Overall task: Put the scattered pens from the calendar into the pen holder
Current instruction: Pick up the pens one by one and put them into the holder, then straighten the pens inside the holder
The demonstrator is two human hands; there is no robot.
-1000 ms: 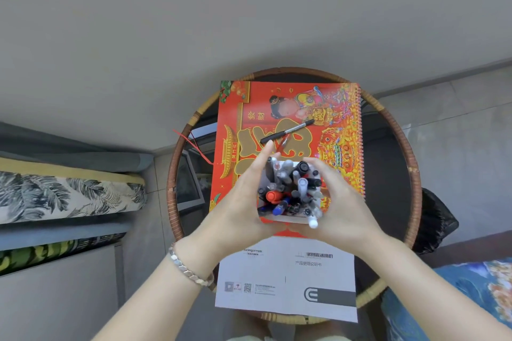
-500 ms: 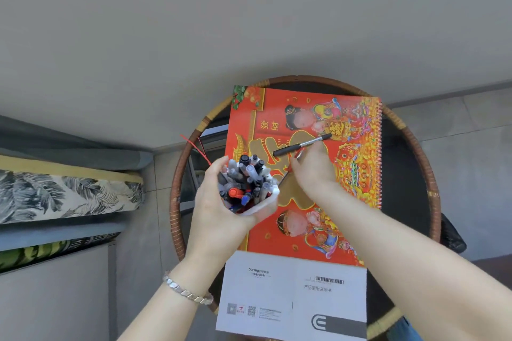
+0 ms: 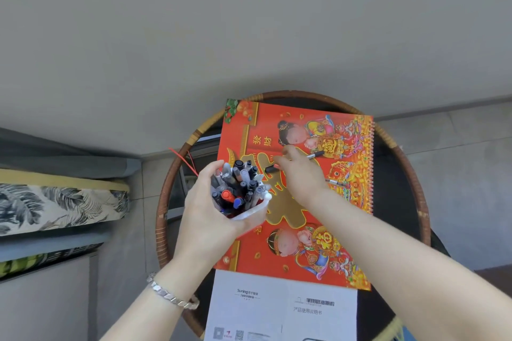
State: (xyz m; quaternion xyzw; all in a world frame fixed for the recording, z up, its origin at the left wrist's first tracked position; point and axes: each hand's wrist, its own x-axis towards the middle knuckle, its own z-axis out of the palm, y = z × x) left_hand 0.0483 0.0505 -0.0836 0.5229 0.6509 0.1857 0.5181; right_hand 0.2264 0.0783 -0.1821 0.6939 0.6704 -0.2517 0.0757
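Observation:
A red and gold calendar (image 3: 310,255) lies on a round glass table with a rattan rim (image 3: 162,219). My left hand (image 3: 210,216) holds a white pen holder (image 3: 250,210) packed with several pens, lifted above the calendar's left edge. My right hand (image 3: 300,174) is over the calendar's middle, its fingers pinched on a black pen (image 3: 314,155) whose ends stick out on both sides of the hand. Another pen (image 3: 333,182) lies on the calendar just right of that hand.
A white instruction booklet (image 3: 279,310) lies at the table's near edge, below the calendar. A sofa with leaf-print cushions (image 3: 61,202) stands to the left. A red string (image 3: 182,160) pokes out at the calendar's left. The wall is close behind the table.
The pen holder moved from both hands into my left hand alone and shifted left. My right hand reached out to the black pen on the calendar and closed on it.

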